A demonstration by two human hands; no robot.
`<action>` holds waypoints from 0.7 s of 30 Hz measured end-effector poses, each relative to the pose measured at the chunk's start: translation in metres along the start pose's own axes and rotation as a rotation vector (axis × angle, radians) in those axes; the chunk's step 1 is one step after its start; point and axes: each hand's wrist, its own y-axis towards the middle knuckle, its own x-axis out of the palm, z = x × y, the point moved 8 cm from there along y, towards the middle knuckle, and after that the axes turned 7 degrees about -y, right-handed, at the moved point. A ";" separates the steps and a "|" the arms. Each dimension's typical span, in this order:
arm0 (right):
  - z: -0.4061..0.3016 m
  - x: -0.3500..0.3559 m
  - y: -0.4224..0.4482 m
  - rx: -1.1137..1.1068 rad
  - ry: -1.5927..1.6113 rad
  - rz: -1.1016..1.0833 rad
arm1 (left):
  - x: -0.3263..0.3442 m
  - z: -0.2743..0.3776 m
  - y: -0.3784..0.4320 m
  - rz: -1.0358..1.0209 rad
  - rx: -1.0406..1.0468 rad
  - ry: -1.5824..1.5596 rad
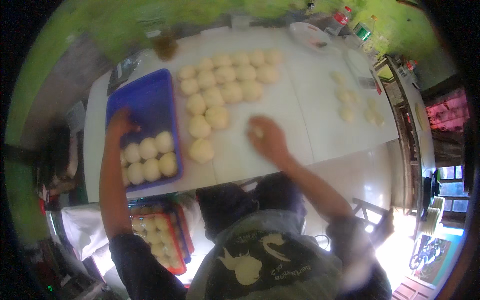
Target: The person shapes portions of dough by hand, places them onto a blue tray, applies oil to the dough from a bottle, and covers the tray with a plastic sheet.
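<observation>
My left hand [123, 123] is over the blue plastic tray [174, 123], fingers spread, just beyond the two rows of pale dough balls [149, 149] inside it. My right hand [267, 138] hovers or rests at the white table [240, 165], its fingers curled and blurred; a small pale bit shows at them, and I cannot tell whether it is dough. Between my hands, rows of dough balls [225, 75] sit close together on the table, with a single ball [201, 151] at the near end of the group.
Smaller dough pieces [347, 101] lie at the table's right. Plastic bottles [363, 30] and a white tray [309, 35] stand at the back right, a jar [165, 47] at the back left. Below the table edge are stacked trays of dough balls [159, 240]. Another person's arm [71, 157] shows at far left.
</observation>
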 end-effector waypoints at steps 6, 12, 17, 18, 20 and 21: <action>0.050 -0.060 -0.045 -0.064 -0.424 -0.419 | -0.004 -0.001 -0.014 -0.034 -0.137 -0.049; 0.042 -0.013 0.031 0.175 -0.023 0.062 | -0.008 0.022 0.001 0.001 -0.128 -0.141; -0.004 -0.034 -0.056 -0.178 -0.089 -0.140 | -0.006 -0.011 -0.020 0.024 -0.151 -0.103; 0.018 -0.041 -0.052 -0.174 -0.225 -0.133 | -0.005 -0.010 -0.021 0.019 -0.165 -0.166; 0.069 -0.077 -0.024 -0.119 -0.263 0.113 | -0.012 0.025 -0.006 0.011 -0.134 -0.143; 0.072 -0.076 0.004 -0.002 -0.184 0.099 | -0.009 0.029 -0.007 -0.015 -0.150 -0.092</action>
